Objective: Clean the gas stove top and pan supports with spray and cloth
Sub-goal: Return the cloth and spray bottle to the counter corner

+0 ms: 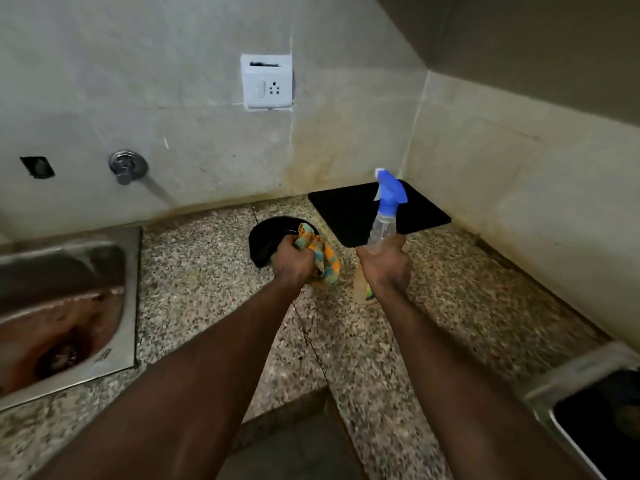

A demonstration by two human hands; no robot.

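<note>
While both our bare forearms reach out over the speckled granite tabletop (194, 271), our left hand (293, 265) is closed in a fist around a crumpled orange, yellow and teal checked cloth (323, 259), which hangs from the right side of the fist. Just behind that hand a round black object (266, 239) lies on the tabletop; we cannot tell what it is. Our right hand (386, 266) is wrapped tight around the body of a clear plastic spray bottle with a blue trigger head (389, 192), held upright with the nozzle pointing left. A small coloured label shows near the bottle's base, but its writing is too blurred to read. Toward the far right corner of the tabletop lies a flat black rectangular mat (349, 209). A stainless steel sink with a rust-brown basin (65, 306) is set into the left edge, and a steel-framed black surface (588, 410) shows at the near right edge. On the wall are a white switch-and-socket plate (266, 83) and a chrome tap (127, 167).
</note>
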